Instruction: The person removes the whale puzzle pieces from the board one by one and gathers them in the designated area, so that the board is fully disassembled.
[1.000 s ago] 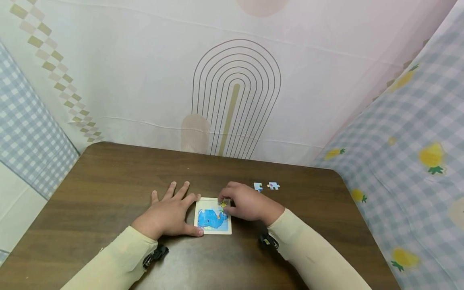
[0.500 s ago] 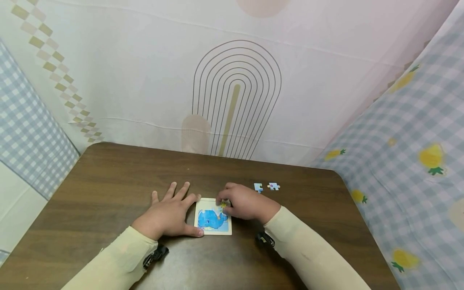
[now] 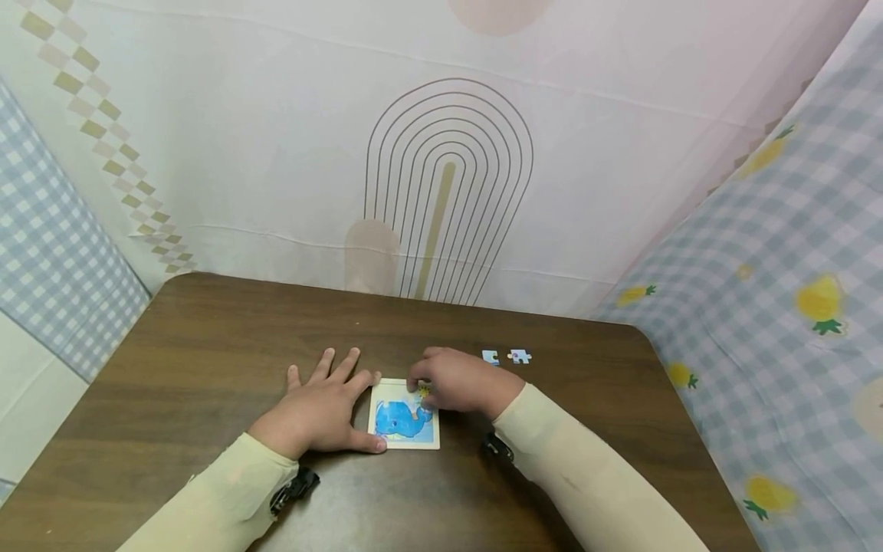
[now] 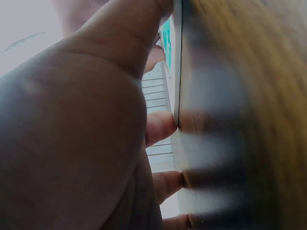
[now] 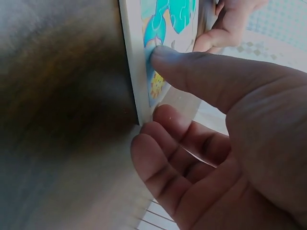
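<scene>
A small whale jigsaw puzzle in a pale frame lies on the brown table. Spread wide, my left hand rests beside it, with thumb and index fingertip at the frame's left corners; the left wrist view shows the frame's edge against them. My right hand is over the top right corner, fingers bent. Its thumb and fingertips grip about a puzzle piece with a yellow sun. In the right wrist view the thumb lies on the picture, and the other fingers curl by the frame's edge.
Two loose puzzle pieces, a light blue one and another with a purple mark, lie behind the right hand. A pale patterned cloth hangs behind the table. Checked cloth hangs along the right side.
My right hand and forearm have shifted slightly to the left over the puzzle's top right corner. The left hand, the frame and the loose pieces stay in place.
</scene>
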A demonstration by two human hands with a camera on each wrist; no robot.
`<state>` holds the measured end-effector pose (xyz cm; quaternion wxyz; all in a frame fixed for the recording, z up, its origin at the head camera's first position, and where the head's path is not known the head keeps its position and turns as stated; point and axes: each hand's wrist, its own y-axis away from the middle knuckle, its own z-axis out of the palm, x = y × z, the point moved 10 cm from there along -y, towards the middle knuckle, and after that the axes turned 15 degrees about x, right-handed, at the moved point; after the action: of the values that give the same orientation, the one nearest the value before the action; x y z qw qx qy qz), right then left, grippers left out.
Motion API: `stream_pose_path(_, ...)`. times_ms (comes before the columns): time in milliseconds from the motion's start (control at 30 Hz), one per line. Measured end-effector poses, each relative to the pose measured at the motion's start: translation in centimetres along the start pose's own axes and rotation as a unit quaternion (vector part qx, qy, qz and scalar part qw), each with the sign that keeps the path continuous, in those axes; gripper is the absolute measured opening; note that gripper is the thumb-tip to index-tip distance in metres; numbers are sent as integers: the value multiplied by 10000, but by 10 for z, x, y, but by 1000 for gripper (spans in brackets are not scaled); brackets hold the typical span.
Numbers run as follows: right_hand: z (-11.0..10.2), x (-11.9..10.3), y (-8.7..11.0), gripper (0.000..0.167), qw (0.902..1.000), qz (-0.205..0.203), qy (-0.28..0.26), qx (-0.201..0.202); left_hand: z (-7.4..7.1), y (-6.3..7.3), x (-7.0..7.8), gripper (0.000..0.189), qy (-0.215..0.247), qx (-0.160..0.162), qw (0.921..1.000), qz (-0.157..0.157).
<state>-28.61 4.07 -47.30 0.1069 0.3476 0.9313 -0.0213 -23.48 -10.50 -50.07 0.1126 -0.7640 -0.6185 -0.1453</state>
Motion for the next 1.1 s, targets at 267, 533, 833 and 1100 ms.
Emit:
stream_pose_path(267, -1, -3, -5, 21, 9994, 3, 284, -207, 1, 0, 1, 115, 5, 6, 10000, 28)
stream_pose_path(533, 1, -5, -8, 21, 9984, -1, 377, -419, 1, 0, 1, 116, -16, -25, 10000, 3)
stream_pose_path(833, 7, -9, -14, 35, 9905, 21, 868, -1064, 2, 0, -2, 115, -7, -22, 10000, -11)
stream_pose_path(1100, 9, -8, -13, 34, 9914, 116, 745, -1072, 2, 0, -1, 116, -17, -6, 10000, 5)
